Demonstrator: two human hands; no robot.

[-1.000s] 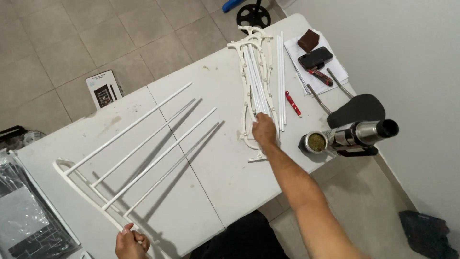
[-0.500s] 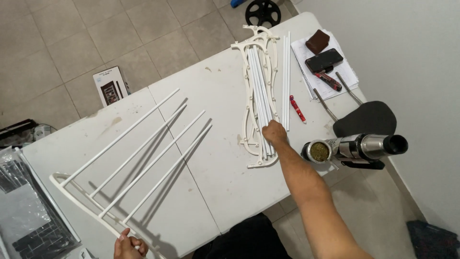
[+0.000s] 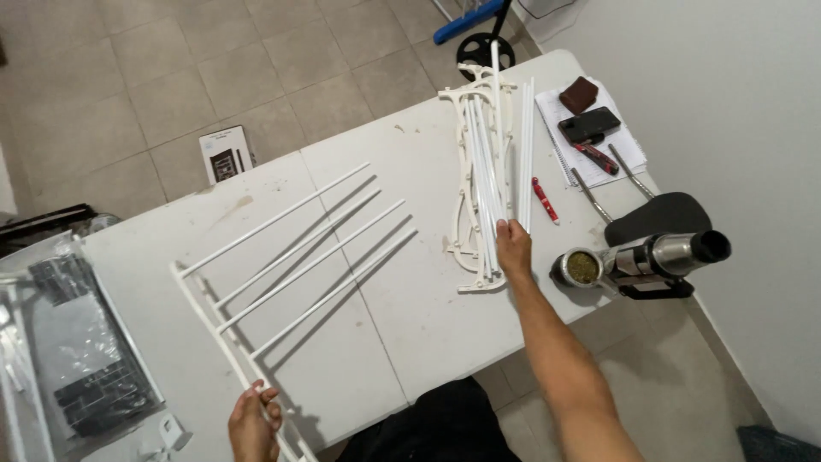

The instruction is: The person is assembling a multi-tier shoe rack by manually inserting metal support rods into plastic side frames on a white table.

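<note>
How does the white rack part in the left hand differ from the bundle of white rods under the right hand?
The rack part has four rods fanned apart from one side bar, which the left hand grips; the rod bundle lies packed together on a cream side piece, with the right hand on its near end. Both are white and on the table.

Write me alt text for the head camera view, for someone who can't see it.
Seen from above, a person's left hand grips the side rail of a white rack with four long rods on a white table, while the right hand rests on a bundle of loose white rods. A red pen, phone and steel flask lie to the right.
</note>
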